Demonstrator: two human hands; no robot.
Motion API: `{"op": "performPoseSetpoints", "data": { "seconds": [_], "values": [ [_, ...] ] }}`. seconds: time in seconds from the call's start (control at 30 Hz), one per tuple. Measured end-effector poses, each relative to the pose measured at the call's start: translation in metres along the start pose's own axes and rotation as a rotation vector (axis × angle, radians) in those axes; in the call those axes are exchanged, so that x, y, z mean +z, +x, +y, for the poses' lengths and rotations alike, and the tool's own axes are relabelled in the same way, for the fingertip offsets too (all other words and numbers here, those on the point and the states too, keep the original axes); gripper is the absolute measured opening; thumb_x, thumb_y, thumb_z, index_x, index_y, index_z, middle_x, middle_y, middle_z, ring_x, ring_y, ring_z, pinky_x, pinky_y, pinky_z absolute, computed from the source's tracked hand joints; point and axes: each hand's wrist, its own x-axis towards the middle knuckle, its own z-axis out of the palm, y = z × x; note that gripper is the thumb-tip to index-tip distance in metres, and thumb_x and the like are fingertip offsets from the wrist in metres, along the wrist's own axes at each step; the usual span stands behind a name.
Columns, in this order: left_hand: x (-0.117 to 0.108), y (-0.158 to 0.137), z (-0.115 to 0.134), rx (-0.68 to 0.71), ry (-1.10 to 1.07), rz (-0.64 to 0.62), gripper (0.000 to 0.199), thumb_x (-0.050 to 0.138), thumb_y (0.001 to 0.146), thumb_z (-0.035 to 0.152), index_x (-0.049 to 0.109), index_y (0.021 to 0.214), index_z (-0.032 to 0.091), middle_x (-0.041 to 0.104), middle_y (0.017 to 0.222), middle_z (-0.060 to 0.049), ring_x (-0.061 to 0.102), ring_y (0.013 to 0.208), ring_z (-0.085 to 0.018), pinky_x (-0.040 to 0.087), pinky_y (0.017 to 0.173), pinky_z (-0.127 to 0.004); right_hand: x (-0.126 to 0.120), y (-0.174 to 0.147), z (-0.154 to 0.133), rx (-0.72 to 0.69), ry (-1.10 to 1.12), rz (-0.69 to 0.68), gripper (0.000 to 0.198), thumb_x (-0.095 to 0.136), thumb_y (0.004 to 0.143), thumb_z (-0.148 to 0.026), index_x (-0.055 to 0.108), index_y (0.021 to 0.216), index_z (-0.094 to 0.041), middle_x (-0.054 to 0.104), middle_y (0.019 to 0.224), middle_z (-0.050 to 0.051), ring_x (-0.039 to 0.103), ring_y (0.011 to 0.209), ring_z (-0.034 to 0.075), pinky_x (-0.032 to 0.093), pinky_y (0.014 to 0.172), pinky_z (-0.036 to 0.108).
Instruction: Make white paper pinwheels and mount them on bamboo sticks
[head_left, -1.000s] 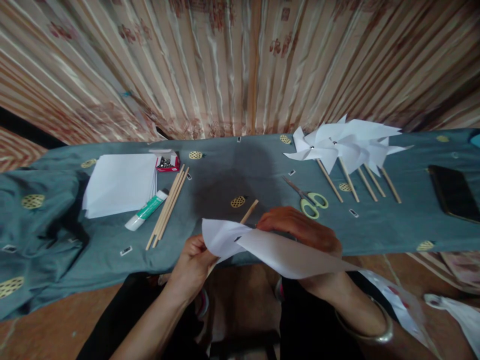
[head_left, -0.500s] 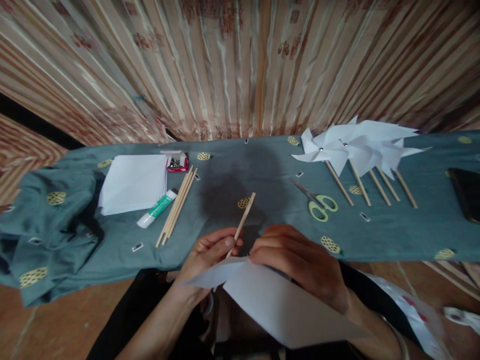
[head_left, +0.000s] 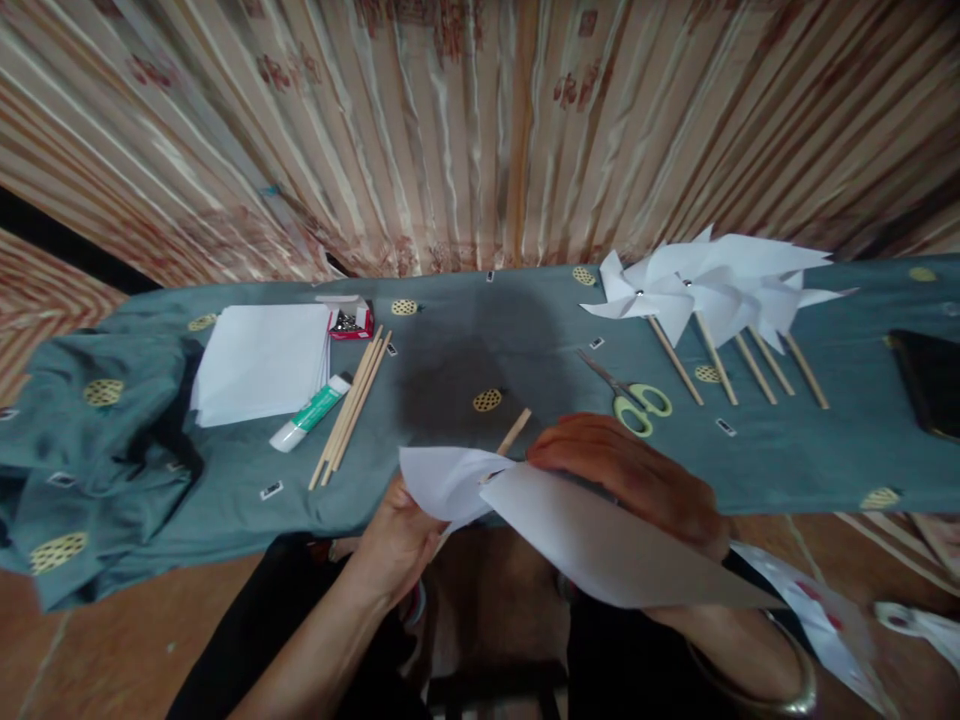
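A white paper pinwheel [head_left: 592, 535] with curled blades is in front of me, over the table's near edge. The upper end of a wooden stick [head_left: 515, 431] sticks out behind it. My left hand [head_left: 397, 550] is closed around the stick under the paper, its fingertips mostly covered by a blade. At the far side of the paper, my right hand [head_left: 630, 475] is closed with its fingertips on the pinwheel near its middle. One large blade hides part of that hand and wrist.
On the green cloth [head_left: 450, 390] lie stacked paper sheets [head_left: 262, 360], a red box of pins [head_left: 351, 318], a glue tube [head_left: 310, 413] and loose sticks [head_left: 350, 407]. Green-handled scissors [head_left: 637, 405], several pinwheels [head_left: 720, 285] and a black phone [head_left: 930, 380] lie to the right.
The pinwheel has moved up and away from me, now covering most of the stick and my left fingers. The stick shows only its upper end, and my right hand has shifted slightly right.
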Motion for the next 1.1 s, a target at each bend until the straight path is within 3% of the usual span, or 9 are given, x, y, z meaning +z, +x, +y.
{"op": "performPoseSetpoints", "data": {
  "seconds": [0.17,0.37,0.7,0.97,1.1],
  "values": [
    [0.004,0.0,0.0,-0.014,-0.025,0.007,0.043,0.095,0.042,0.045,0.076,0.069,0.017,0.075,0.065,-0.005,0.074,0.084,-0.028,0.059,0.082,-0.036,-0.001,-0.002,0.0,0.01,-0.018,0.034,0.019,0.056,0.092,-0.029,0.064,0.109,-0.025,0.075,0.095,0.006,0.072,0.091,0.024,0.057,0.089,0.042],
    [0.002,0.001,-0.004,-0.026,-0.007,0.004,0.038,0.094,0.044,0.045,0.074,0.059,0.016,0.073,0.06,-0.005,0.073,0.07,-0.023,0.06,0.076,-0.032,-0.003,-0.001,-0.001,0.061,-0.036,0.029,0.018,0.059,0.09,-0.03,0.065,0.106,-0.024,0.075,0.095,0.004,0.072,0.092,0.022,0.057,0.088,0.039],
    [0.0,0.001,-0.005,-0.009,-0.03,-0.005,0.033,0.094,0.046,0.04,0.077,0.063,0.017,0.074,0.06,-0.004,0.073,0.069,-0.022,0.06,0.075,-0.032,-0.005,0.0,0.0,0.074,-0.055,-0.016,0.016,0.062,0.089,-0.029,0.064,0.102,-0.021,0.075,0.095,0.003,0.071,0.093,0.019,0.054,0.089,0.031],
    [-0.002,0.003,-0.007,-0.007,-0.038,0.014,0.037,0.095,0.043,0.044,0.079,0.064,0.017,0.07,0.053,-0.003,0.062,0.048,-0.012,0.054,0.054,-0.021,-0.004,0.0,0.001,0.108,0.0,0.012,0.014,0.067,0.085,-0.026,0.066,0.097,-0.021,0.075,0.092,0.002,0.07,0.089,0.016,0.054,0.085,0.029],
    [-0.004,0.005,-0.01,-0.054,-0.045,0.05,0.033,0.096,0.041,0.037,0.079,0.062,0.017,0.069,0.053,-0.003,0.058,0.047,-0.009,0.048,0.05,-0.017,-0.003,0.003,-0.002,0.223,0.054,-0.003,0.01,0.067,0.083,-0.022,0.068,0.092,-0.02,0.076,0.091,0.002,0.071,0.087,0.016,0.055,0.078,0.027]
  ]
}}
